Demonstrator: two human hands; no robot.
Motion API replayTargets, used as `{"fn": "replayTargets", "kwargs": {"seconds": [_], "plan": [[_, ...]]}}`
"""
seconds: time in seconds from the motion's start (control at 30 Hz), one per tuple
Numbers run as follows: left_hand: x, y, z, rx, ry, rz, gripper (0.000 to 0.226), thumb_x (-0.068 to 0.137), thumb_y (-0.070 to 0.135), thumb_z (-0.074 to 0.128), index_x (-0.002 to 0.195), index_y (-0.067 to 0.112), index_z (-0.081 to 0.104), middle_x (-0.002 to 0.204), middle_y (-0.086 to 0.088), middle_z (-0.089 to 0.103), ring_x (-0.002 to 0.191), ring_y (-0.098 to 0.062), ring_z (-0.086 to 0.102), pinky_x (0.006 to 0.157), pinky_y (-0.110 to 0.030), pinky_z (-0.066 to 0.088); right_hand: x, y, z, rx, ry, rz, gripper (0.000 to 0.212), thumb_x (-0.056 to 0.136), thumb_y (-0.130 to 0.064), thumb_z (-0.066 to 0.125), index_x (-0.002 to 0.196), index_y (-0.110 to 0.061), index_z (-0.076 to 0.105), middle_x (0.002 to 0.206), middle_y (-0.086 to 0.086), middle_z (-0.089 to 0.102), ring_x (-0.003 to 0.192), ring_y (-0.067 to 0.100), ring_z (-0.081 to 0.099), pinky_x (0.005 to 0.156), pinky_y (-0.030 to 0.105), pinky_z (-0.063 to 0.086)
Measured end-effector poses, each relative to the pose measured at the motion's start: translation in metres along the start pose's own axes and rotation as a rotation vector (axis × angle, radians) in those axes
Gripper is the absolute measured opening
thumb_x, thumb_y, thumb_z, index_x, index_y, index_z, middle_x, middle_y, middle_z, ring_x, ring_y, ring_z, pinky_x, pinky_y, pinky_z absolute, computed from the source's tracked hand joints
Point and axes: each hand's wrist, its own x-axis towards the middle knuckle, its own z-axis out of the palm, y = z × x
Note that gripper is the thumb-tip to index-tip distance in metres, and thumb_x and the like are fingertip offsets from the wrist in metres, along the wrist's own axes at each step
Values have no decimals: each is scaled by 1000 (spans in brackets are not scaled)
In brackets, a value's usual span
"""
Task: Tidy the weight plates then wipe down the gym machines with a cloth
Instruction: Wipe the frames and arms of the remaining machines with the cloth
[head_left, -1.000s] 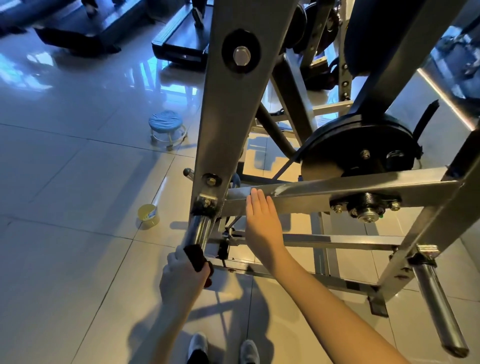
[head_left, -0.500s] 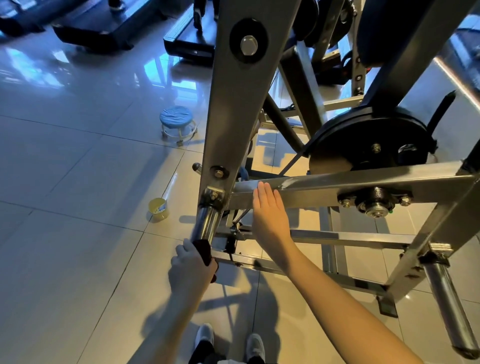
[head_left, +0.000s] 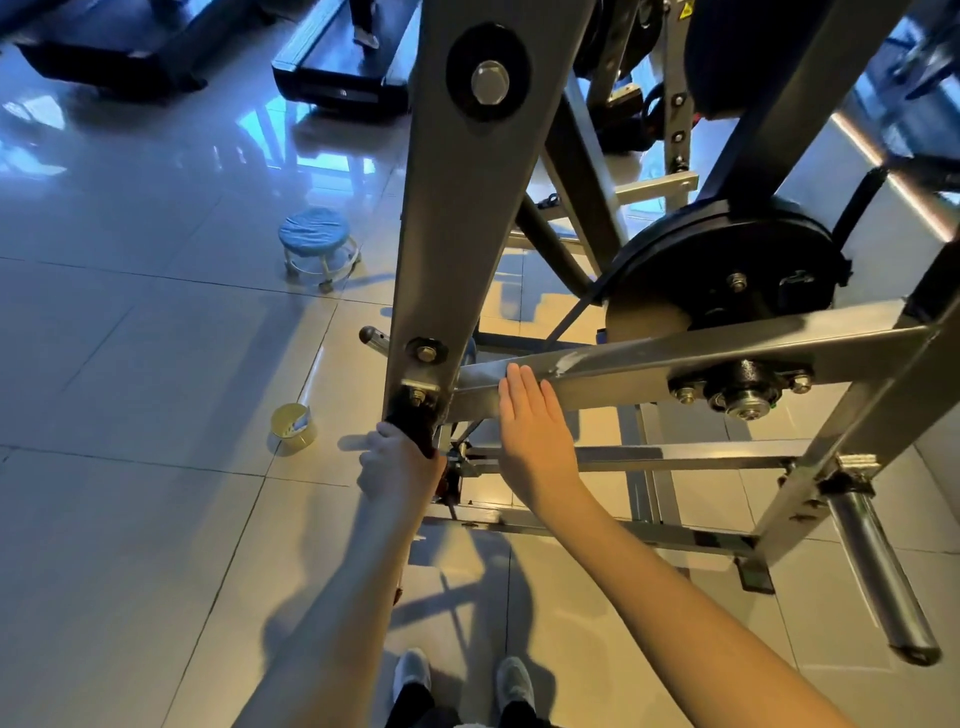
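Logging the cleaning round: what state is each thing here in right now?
cloth: bunched, pressed on the foot of the upright.
left hand: grips the cloth.
right hand: flat on the crossbar.
weight plate: mounted behind the crossbar.
right peg: bare.
stool: standing upright.

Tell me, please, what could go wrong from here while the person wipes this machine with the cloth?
1. The left hand presses the cloth against a bolted bracket; the cloth may snag, or knuckles may scrape on the bolts.
2. The right hand lies flat on the crossbar under a loaded weight plate; if that arm pivots, fingers might be pinched.
3. The yellow tin on the floor close by could be kicked over.
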Motion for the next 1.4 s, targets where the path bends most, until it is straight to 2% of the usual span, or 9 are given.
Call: {"fn": "replayTargets", "kwargs": {"seconds": [0.13,0.3,0.73,0.83,1.0,1.1,1.2,1.3,1.4], "plan": [[5,2,-2,54,97,147,64,82,47,68,121,1,45,109,-16,59,94,-29,62,73,-38,56,0,0,2,-22,13,-1,76,98,-12,48,153,1,-3,162,20,-7,150,33,-5,120,43,-5],[1,-12,-2,-9,60,235,62,86,45,65,125,3,40,114,-16,54,99,-28,58,73,-32,50,-5,3,3,-41,92,-32,72,98,-16,48,154,0,6,162,19,3,150,33,4,121,44,1],[-65,-57,-9,78,107,209,66,85,44,65,129,3,38,115,-13,53,102,-27,56,79,-30,46,-2,14,7,-18,78,-118,65,100,-8,38,154,0,2,162,19,-4,150,32,-4,120,43,-4],[-75,-62,-8,113,120,181,77,84,44,67,138,3,32,121,-14,52,107,-27,55,83,-32,48,-3,16,10,29,124,-158,68,94,-3,45,153,3,10,162,21,3,150,34,2,120,43,-2],[-84,-65,-10,148,80,192,71,85,38,66,137,5,31,122,-12,49,109,-26,54,86,-31,49,-6,22,13,27,183,-200,63,86,1,59,145,5,36,156,24,25,147,37,20,116,45,0],[-87,-61,-14,233,121,206,53,86,34,65,127,9,43,108,-7,55,96,-19,58,80,-28,54,-7,29,13,50,188,-220,61,78,-1,71,136,6,51,150,24,39,143,37,32,116,46,7],[-95,-45,-22,325,265,328,32,88,26,66,113,11,57,90,-3,62,76,-15,63,62,-21,52,-10,43,9,76,236,-260,55,78,-9,73,130,2,59,142,20,51,136,33,44,116,48,14],[-98,-5,-30,101,296,496,27,85,17,70,109,8,63,89,-7,65,77,-20,66,65,-23,51,-14,61,-2,122,292,-259,44,90,-14,59,132,-3,57,141,15,53,136,30,43,119,43,6],[-85,42,-28,-185,53,378,39,85,28,64,122,18,55,112,-3,62,96,-18,63,85,-32,53,-14,83,-16,198,339,-224,39,92,-18,59,130,-7,60,138,10,56,134,27,45,119,44,5]]}}
